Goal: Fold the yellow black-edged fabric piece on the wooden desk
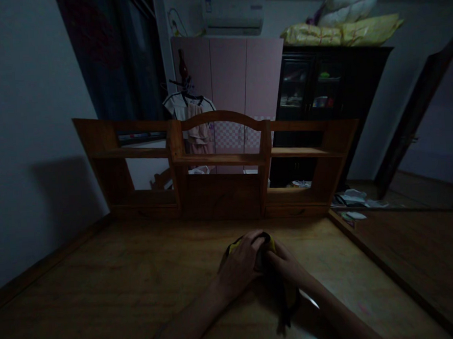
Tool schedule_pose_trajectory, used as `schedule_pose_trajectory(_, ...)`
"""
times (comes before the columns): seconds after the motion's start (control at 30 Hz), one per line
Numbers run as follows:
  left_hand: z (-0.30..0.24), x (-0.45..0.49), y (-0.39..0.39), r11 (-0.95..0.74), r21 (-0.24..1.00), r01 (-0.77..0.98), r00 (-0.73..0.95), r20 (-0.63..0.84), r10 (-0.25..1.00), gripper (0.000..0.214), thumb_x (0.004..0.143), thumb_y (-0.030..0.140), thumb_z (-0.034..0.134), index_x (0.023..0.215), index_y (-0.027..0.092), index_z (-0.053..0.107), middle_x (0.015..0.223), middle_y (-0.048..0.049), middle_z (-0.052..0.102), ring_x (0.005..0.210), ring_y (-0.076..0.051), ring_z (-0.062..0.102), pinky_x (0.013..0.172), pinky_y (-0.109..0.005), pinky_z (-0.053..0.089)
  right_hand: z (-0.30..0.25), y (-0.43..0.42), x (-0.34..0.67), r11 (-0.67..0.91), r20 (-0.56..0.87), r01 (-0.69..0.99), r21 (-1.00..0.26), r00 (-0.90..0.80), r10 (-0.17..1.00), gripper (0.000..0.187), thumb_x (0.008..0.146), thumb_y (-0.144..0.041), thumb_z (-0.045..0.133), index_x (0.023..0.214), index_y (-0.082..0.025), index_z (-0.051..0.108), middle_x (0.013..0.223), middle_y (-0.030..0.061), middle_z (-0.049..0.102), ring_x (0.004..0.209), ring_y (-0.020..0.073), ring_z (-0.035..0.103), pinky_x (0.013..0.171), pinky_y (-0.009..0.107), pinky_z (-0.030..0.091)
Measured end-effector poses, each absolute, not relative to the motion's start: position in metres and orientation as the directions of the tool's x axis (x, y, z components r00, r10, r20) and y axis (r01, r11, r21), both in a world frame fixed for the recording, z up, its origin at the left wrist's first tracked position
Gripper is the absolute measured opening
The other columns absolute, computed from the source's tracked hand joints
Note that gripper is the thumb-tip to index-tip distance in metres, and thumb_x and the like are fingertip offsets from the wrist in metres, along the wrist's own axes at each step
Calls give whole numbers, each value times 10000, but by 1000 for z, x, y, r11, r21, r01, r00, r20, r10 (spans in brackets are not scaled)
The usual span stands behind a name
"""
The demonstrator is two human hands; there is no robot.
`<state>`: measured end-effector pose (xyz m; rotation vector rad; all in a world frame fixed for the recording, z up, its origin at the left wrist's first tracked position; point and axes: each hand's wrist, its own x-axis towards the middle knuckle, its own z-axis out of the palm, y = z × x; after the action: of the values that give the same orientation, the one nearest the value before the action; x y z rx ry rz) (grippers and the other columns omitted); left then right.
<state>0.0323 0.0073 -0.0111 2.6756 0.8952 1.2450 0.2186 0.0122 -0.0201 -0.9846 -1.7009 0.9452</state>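
Observation:
A small soft yellow-and-black item (271,244), perhaps a pouch, sits low over the wooden surface, in the middle of the view. Over its left side lies my left hand (240,260), with the fingers curled across the top and dipping toward a dark rim. My right hand (288,263) grips the right side, thumb pointing inward. Below the hands a dark strap or cord (286,304) hangs down with a frayed-looking end. Dim light and my hands hide most of the item, so its exact kind cannot be made out.
A wooden shelf unit (218,160) stands along the far edge of the wooden surface (141,277). To the right runs a raised edge strip (369,247). Farther back are a pink wardrobe (228,77), a dark cabinet (336,81) and hanging clothes (196,120).

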Motion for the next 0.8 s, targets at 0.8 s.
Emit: schedule_pose_trajectory(0.8, 2, 33, 4, -860, 150, 487, 588, 672, 450, 962, 703, 88, 730, 1479, 196, 172, 1443, -145, 376, 1384, -305, 329, 1138, -532, 340, -10, 13, 228, 576, 542, 563, -592, -250, 802, 379, 859, -152, 450, 1229, -209, 506, 998, 71, 689, 861, 223, 669, 768, 324, 527)
